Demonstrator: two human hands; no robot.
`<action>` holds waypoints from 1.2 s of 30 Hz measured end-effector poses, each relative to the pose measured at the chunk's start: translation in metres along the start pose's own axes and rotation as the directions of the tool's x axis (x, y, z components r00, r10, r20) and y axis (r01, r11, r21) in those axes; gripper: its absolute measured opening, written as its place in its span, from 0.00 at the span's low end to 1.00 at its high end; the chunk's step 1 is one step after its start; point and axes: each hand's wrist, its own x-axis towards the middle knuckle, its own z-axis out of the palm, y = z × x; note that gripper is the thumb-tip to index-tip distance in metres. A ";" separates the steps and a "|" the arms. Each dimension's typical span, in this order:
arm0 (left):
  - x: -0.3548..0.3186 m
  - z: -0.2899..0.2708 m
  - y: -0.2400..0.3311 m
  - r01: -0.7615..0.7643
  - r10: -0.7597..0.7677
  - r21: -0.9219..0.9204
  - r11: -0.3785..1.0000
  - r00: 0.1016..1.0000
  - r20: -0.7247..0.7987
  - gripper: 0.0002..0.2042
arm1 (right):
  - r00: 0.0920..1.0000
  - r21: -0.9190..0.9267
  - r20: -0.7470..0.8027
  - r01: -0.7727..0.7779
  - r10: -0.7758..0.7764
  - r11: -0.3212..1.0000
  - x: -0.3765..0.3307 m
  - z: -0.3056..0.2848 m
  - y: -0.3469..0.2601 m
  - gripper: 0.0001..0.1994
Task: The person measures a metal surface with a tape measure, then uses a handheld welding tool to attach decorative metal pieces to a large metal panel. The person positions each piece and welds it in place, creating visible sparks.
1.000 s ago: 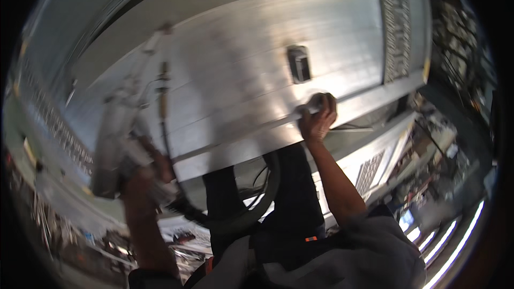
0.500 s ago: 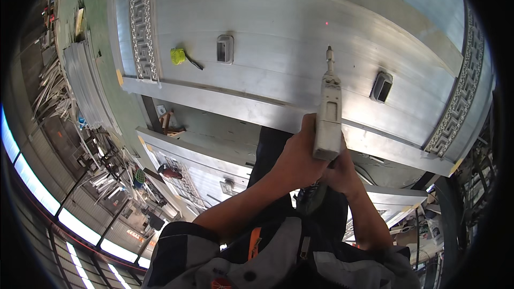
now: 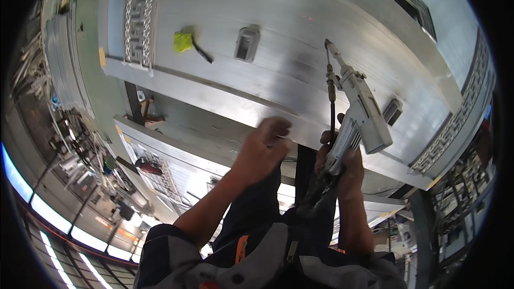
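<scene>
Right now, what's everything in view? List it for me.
door panel: one, silver metal, lying flat across the top of the view
patterned strips: two, silver, along the panel's left and right ends
recessed fittings: two, grey, set into the panel
yellow-headed tool: one, yellow and black, lying on the panel's left part
second panel: one, silver, below the first
power tool: one, pale grey with a black hose, tip over the panel
left hand: on the panel's near edge
right hand: gripping the tool's handle
</scene>
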 end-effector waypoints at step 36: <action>0.103 -0.322 -0.037 -0.099 0.120 -0.241 0.965 0.990 0.073 0.21 | 0.649 -0.718 0.644 0.328 -0.405 -0.614 0.266 0.014 0.087 0.50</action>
